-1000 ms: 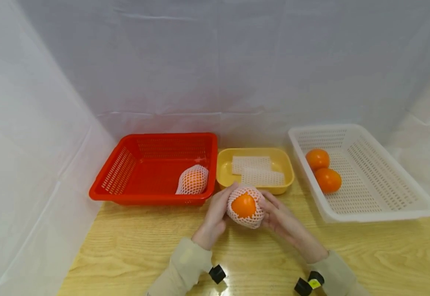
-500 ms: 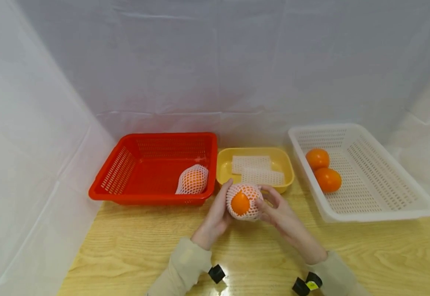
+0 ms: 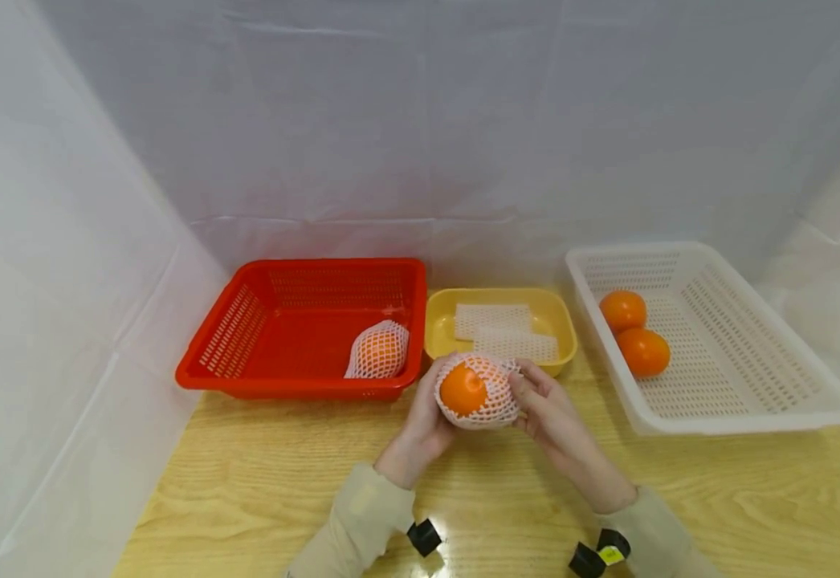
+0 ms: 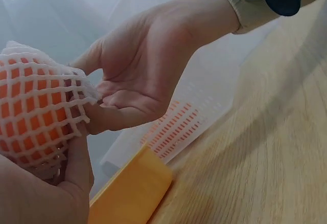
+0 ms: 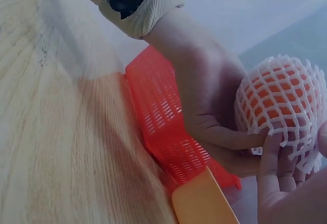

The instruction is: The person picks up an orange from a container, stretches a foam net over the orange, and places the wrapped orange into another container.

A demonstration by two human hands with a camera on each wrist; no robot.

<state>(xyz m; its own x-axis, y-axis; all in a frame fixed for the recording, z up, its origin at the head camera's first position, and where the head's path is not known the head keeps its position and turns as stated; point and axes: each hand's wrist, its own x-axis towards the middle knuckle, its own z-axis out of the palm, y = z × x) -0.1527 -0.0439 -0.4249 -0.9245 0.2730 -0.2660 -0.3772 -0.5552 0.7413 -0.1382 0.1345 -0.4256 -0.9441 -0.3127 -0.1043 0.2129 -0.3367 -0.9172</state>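
"Orange fruit, quick: where?"

"Held over the bench, five o'clock of centre in the head view."

"Wrapped?"

"Partly. White foam net round it; a bare patch of fruit shows at the bundle's nine o'clock, facing the head camera."

"Grip?"

"Left hand, at the fruit's eight o'clock: fingers curled round it through the net. Right hand, at four: thumb and fingers together, pinching the net's edge. Left wrist view shows the pinch well."

"Neighbours, clocked from the fruit?"

"Ten: red basket, netted fruit lying in it, basket's four o'clock. Twelve, just beyond: yellow tray, two flat nets lying in it, one partly over the other. Two to three: white basket, two bare fruits touching, beside its nine o'clock wall."

"Any writing?"

"Yellow tag on the right wrist's black device; too small to read. Dark scribble on the bench, eleven o'clock in the right wrist view; illegible."

"Sleeves?"

"Beige, both arms. Left cuff carries a black block too."
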